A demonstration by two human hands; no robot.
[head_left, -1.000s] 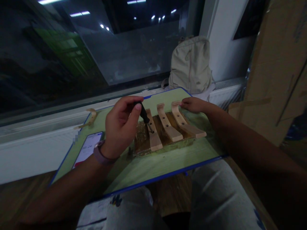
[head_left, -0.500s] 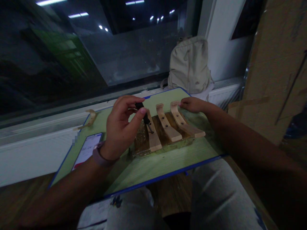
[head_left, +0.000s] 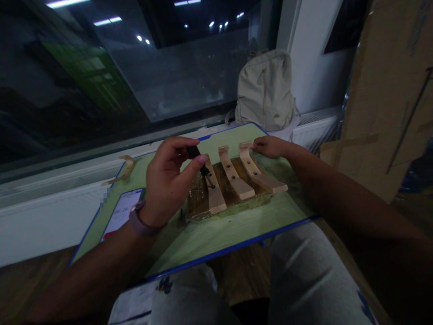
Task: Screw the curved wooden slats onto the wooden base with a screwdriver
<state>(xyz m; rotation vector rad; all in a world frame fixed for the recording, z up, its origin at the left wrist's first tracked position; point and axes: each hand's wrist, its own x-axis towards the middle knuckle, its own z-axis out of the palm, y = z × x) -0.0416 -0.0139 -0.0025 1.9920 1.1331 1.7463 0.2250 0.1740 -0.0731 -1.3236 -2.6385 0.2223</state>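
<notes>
My left hand [head_left: 167, 178] grips the black handle of a small screwdriver [head_left: 203, 169] between thumb and fingers. Its metal tip points down into the lower hole of the left wooden hook [head_left: 216, 202]. Beside that lie a middle wooden hook [head_left: 229, 169] and a right wooden hook [head_left: 251, 166], each curved at the far end with two dark holes. All three rest across a brown wooden block [head_left: 196, 201] that looks wrapped in clear film. My right hand [head_left: 269, 146] is closed, its fingertips at the curled far end of the right hook.
The block lies on a light green tabletop [head_left: 233, 232] with a blue edge. A phone [head_left: 123, 210] and another curved wooden piece [head_left: 127, 168] are at the left. Behind stand a beige backpack [head_left: 265, 92] and a window; cardboard [head_left: 382, 113] is at the right.
The whole view has shifted slightly. My left hand still holds the screwdriver at the same hole, its grip a little changed. My right hand stays at the right hook.
</notes>
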